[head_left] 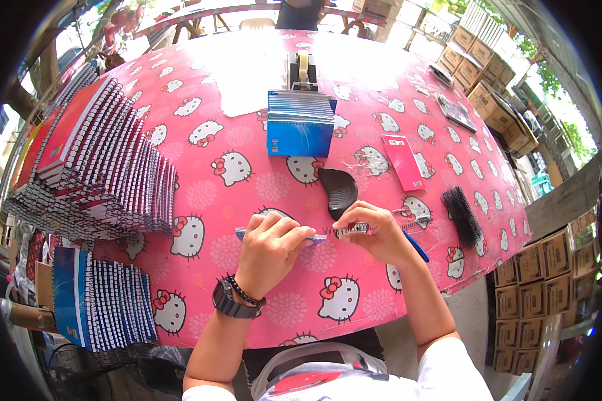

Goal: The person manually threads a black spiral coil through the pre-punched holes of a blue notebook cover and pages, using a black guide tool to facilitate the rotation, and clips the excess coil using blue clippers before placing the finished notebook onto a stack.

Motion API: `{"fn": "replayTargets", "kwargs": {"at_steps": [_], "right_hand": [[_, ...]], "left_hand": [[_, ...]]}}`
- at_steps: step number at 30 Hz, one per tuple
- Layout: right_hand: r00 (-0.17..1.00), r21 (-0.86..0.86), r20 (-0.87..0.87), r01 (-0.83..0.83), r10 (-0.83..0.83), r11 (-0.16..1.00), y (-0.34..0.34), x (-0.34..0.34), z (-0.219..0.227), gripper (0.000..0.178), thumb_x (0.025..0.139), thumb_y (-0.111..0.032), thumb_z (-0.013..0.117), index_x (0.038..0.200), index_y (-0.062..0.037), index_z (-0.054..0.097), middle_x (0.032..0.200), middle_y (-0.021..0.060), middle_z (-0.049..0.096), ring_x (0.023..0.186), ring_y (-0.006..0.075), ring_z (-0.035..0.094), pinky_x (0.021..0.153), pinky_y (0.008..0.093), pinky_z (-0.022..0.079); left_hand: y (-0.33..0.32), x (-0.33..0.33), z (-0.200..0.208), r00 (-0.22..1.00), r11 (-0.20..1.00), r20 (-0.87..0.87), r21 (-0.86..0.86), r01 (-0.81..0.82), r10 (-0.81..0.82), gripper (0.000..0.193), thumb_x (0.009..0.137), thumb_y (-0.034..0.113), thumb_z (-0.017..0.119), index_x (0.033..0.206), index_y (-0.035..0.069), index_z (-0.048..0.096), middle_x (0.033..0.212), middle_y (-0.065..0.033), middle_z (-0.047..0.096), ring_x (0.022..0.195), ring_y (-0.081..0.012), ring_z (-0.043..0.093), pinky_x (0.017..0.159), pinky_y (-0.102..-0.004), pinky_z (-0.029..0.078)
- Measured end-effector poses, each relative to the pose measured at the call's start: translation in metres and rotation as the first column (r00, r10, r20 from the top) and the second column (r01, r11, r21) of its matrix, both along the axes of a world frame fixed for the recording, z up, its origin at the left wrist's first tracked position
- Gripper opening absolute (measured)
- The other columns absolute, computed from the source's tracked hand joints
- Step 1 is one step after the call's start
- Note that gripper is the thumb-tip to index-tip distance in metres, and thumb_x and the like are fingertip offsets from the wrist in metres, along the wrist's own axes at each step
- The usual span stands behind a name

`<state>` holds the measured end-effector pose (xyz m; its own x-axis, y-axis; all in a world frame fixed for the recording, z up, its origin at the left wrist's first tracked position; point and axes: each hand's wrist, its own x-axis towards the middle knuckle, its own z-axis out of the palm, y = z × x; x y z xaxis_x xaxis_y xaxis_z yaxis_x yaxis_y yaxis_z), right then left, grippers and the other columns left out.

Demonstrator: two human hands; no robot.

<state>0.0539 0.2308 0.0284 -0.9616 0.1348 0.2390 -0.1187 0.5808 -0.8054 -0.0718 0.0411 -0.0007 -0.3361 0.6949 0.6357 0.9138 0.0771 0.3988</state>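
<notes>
In front of me, my left hand (269,246) is closed on a thin notebook (320,238) held on edge, of which a blue-purple strip shows. My right hand (373,230) pinches a dark spiral binding coil (352,228) at the notebook's right end. Whether the coil has entered the notebook's holes I cannot tell. Just beyond my right fingers lies a black curved object (339,189). A blue pen-like tool (416,247) rests beside my right wrist, partly hidden. Farther right is a bundle of black spiral coils (461,217).
Blue notebooks (299,137) stand ahead, before a tape dispenser (304,70). Tall stacks of spiral notebooks (107,167) fill the left, with blue ones (107,301) nearer me. A pink booklet (404,162) lies right on the pink tablecloth (274,314). Cardboard boxes (532,294) stand beyond the right edge.
</notes>
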Motion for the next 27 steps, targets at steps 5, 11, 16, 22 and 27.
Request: {"fn": "replayTargets", "kwargs": {"at_steps": [5,11,16,22,27], "right_hand": [[0.999,0.034,0.006,-0.034,0.034,0.999,0.0,0.003,-0.002,0.021,0.077,0.001,0.069,0.097,-0.0046,0.066,0.091,0.0064,0.065,0.087,0.0206,0.061,0.076,0.0321,0.048],[0.988,-0.066,0.127,-0.082,0.09,0.994,0.0,0.006,-0.006,0.022,0.086,-0.005,0.062,0.108,-0.0046,0.063,0.084,0.0085,0.063,0.075,0.0176,0.058,0.068,0.0312,0.048],[0.987,-0.143,0.136,-0.065,0.084,0.988,-0.01,-0.002,-0.001,0.032,0.091,-0.01,0.058,0.123,-0.0071,0.055,0.081,0.007,0.061,0.07,0.0137,0.056,0.066,0.0277,0.048],[0.998,0.537,-0.038,0.066,-0.054,0.841,0.057,-0.038,-0.021,0.05,0.08,-0.023,0.068,0.127,-0.0136,0.052,0.137,0.0188,0.044,0.128,0.0354,0.04,0.103,0.0461,0.038],[0.93,0.562,0.366,-0.186,-0.041,0.806,0.056,-0.054,-0.014,0.08,0.058,-0.03,0.083,0.129,-0.0188,0.05,0.141,0.0238,0.032,0.131,0.0414,0.029,0.107,0.0489,0.031]], "left_hand": [[0.001,0.001,0.001,1.0,1.0,-0.011,0.01,-0.004,0.004,0.016,0.071,0.016,0.074,0.086,0.015,0.069,0.077,0.0045,0.064,0.077,-0.0147,0.057,0.073,-0.031,0.039],[0.002,0.006,0.005,0.995,0.998,-0.088,-0.027,-0.052,0.05,0.019,0.075,0.015,0.071,0.093,0.014,0.067,0.083,0.0014,0.063,0.081,-0.0165,0.057,0.076,-0.0327,0.038],[0.009,0.024,0.002,0.999,0.991,-0.015,-0.123,-0.051,0.05,0.022,0.078,0.016,0.069,0.099,0.012,0.063,0.088,-0.0016,0.063,0.086,-0.0201,0.057,0.078,-0.036,0.038],[0.014,0.025,0.005,0.999,0.995,0.019,-0.093,0.029,-0.027,0.019,0.079,0.018,0.068,0.095,0.012,0.06,0.088,-0.0021,0.063,0.085,-0.0199,0.059,0.08,-0.0347,0.039],[0.002,0.016,0.001,0.999,0.979,0.017,-0.2,0.045,-0.043,0.019,0.079,0.024,0.069,0.093,0.014,0.061,0.087,-0.0006,0.063,0.084,-0.0175,0.06,0.087,-0.0378,0.035]]}}
